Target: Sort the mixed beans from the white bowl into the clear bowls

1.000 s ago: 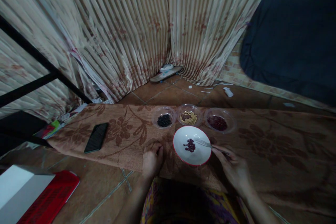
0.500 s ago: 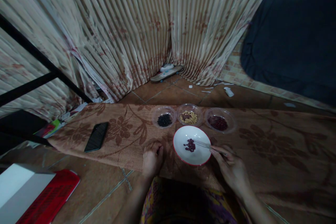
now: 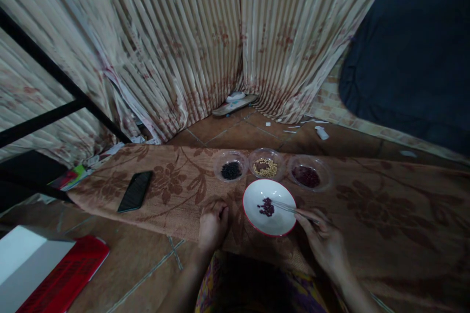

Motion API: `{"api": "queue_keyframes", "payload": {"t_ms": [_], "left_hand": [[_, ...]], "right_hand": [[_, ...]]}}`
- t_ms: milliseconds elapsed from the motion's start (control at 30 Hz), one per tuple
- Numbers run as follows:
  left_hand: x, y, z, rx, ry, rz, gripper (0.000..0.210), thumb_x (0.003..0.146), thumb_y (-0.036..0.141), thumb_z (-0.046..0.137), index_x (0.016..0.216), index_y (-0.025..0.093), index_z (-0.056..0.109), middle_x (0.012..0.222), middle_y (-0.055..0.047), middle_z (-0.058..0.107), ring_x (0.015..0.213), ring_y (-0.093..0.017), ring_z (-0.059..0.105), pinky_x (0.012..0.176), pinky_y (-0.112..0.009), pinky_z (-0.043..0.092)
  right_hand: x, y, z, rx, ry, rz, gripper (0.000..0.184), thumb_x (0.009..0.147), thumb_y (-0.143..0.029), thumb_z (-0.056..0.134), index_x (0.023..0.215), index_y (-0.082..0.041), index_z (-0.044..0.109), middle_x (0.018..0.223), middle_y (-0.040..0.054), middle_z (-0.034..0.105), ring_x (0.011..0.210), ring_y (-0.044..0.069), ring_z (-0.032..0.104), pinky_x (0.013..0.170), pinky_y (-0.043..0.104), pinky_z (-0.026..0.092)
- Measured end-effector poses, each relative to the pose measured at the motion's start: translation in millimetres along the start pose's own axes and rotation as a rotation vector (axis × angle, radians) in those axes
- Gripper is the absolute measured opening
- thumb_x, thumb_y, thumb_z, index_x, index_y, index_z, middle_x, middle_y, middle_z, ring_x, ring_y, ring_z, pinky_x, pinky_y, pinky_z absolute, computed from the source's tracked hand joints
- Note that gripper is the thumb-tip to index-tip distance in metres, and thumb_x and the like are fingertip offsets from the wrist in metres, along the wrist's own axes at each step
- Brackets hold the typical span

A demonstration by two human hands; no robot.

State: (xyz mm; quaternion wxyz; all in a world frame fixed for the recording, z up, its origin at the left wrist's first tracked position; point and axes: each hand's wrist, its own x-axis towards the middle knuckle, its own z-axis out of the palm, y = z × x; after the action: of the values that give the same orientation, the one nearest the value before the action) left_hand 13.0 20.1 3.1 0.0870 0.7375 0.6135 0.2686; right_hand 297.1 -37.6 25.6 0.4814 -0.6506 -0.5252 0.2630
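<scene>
A pair of thin metal tweezers (image 3: 284, 206) is held in my right hand (image 3: 325, 239), closed around it at the right rim of a white bowl (image 3: 257, 193) with a red edge. The tips reach inside, beside a small heap of dark red beans (image 3: 267, 207). My left hand (image 3: 213, 222) rests curled in a fist on the cloth, left of the bowl and apart from it. Behind the bowl stand three clear plastic bowls: one with black beans (image 3: 231, 170), one with yellow beans (image 3: 270, 168), and one with dark red beans (image 3: 306, 176).
A patterned brown cloth (image 3: 176, 215) covers the low table. A dark phone (image 3: 134, 191) lies on its left part. At the lower left is a red and white box (image 3: 69, 274). Beyond the table, a skateboard (image 3: 235, 105) sits on the tiled floor by striped curtains (image 3: 191, 34).
The view has shifted slightly, so the bowls appear a little lower. My right hand still holds the tweezers over the heap, and my left fist stays in place.
</scene>
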Motion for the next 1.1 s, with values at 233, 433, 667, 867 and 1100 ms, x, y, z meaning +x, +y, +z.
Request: {"api": "queue_keyframes", "payload": {"t_ms": [233, 433, 667, 867, 1100], "left_hand": [[0, 1, -1.3, 0.004, -0.013, -0.02, 0.018, 0.092, 0.025, 0.05, 0.085, 0.021, 0.065, 0.084, -0.003, 0.07, 0.081, -0.019, 0.063, 0.079, -0.033, 0.045], [0, 1, -1.5, -0.01, -0.021, -0.01, 0.017, 0.092, 0.025, 0.049, 0.086, 0.021, 0.065, 0.086, -0.003, 0.071, 0.084, -0.02, 0.064, 0.082, -0.035, 0.045], [0, 2, -1.5, 0.008, -0.004, -0.015, 0.017, 0.092, 0.024, 0.05, 0.085, 0.022, 0.065, 0.085, -0.003, 0.071, 0.084, -0.02, 0.064, 0.08, -0.033, 0.046], [1, 3, -3.1, 0.008, -0.003, -0.02, 0.018, 0.092, 0.024, 0.05, 0.084, 0.022, 0.066, 0.084, -0.003, 0.071, 0.084, -0.02, 0.064, 0.08, -0.034, 0.046], [1, 2, -3.4, -0.024, 0.016, -0.003, 0.021, 0.092, 0.026, 0.048, 0.084, 0.023, 0.067, 0.084, -0.003, 0.071, 0.083, -0.02, 0.066, 0.078, -0.033, 0.048]], "right_hand": [[0, 0, 3, -0.012, 0.027, 0.028, 0.036, 0.082, -0.054, 0.061, 0.091, -0.022, 0.075, 0.1, 0.0075, 0.07, 0.098, 0.023, 0.064, 0.085, 0.034, 0.051], [0, -4, 4, -0.001, 0.045, -0.005, 0.036, 0.083, -0.054, 0.059, 0.089, -0.022, 0.075, 0.094, 0.0077, 0.071, 0.092, 0.023, 0.065, 0.082, 0.035, 0.052], [-1, -3, 3, 0.005, 0.047, 0.019, 0.036, 0.083, -0.053, 0.06, 0.091, -0.021, 0.075, 0.098, 0.0082, 0.071, 0.093, 0.023, 0.066, 0.083, 0.035, 0.052], [1, -9, -3, 0.061, 0.08, 0.068, 0.035, 0.08, -0.052, 0.065, 0.09, -0.02, 0.074, 0.101, 0.01, 0.072, 0.095, 0.024, 0.066, 0.085, 0.037, 0.052], [34, -15, -36, 0.072, 0.345, 0.026, 0.032, 0.077, -0.048, 0.068, 0.089, -0.018, 0.074, 0.097, 0.0102, 0.073, 0.092, 0.025, 0.067, 0.085, 0.039, 0.052]]}}
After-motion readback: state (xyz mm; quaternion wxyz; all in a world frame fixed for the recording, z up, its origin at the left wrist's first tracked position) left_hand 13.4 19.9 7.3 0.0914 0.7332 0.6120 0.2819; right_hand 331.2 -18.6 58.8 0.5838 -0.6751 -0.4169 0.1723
